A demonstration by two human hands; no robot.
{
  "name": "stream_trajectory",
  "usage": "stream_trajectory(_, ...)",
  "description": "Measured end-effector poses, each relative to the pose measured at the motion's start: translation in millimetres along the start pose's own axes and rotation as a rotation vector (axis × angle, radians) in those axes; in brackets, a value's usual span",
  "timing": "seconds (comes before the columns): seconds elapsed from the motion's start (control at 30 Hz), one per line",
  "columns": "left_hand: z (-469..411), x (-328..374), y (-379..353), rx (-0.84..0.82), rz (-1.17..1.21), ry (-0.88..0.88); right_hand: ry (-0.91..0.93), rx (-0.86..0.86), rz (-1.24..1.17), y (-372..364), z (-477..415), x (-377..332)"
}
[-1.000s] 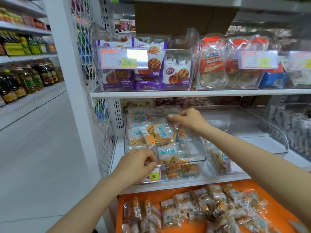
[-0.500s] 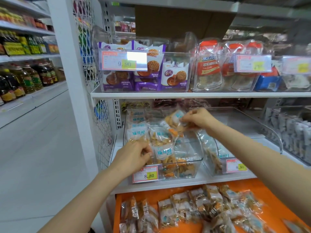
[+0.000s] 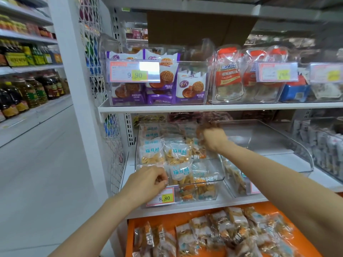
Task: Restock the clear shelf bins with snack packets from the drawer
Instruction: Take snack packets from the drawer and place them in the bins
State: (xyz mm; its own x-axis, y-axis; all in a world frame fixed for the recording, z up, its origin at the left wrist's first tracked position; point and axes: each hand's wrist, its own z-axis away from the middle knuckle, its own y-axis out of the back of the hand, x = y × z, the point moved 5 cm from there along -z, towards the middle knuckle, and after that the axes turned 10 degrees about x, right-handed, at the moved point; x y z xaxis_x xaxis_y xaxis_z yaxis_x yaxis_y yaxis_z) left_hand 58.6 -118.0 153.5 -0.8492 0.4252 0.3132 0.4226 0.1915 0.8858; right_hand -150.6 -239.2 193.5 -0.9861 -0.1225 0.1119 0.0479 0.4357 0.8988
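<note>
Middle shelf, left end. Left hand [image 3: 148,182] sits at the front left corner of the clear bin [image 3: 220,179], just above the price tag [image 3: 164,198]. Its fingers are curled, and thumb and fingertips appear to pinch the film of a front packet [image 3: 181,173]. It has held this corner through both earlier frames, likely to steady the stack.

The stacked packets [image 3: 176,153] fill the bin's left side and back. The front right corner looks less full.

Right hand [image 3: 213,139] is what has changed. A second ago it was low on the stack. Half a second ago it held a packet up over the bin's middle. Now it is higher and closer to the back right corner. It is motion-blurred, with fingers clenched round a crumpled packet [image 3: 208,125], though the grip's detail is lost.

Judgement: this packet is headed for the back row, and the bin is nearly stocked.

To the right, the second bin [image 3: 304,156] holds only a few packets at its front left corner.

Below the shelf, the orange drawer [image 3: 167,218] is open, and many loose packets [image 3: 222,230] are left in it. Plenty of restocking remains.
</note>
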Motion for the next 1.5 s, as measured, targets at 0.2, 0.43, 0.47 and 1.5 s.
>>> stream_trajectory(0.2, -0.6, 4.3, -4.3, -0.013, -0.012, -0.043, 0.046, 0.046, -0.157, -8.7, 15.7, -14.3)
stream_trajectory(0.43, 2.9, 6.8, -7.6, -0.045, -0.028, -0.052, 0.029, 0.013, -0.145, -20.1, 26.9, -27.2)
stream_trajectory(0.47, 2.9, 6.2, -7.5, -0.048, -0.035, -0.05, 0.023, 0.022, -0.14, -20.7, 25.7, -29.3)
stream_trajectory(1.5, 40.4, 56.0, -42.1, -0.017, 0.258, -0.081, 0.295, 0.018, -0.624, -17.2, 201.4, -17.5)
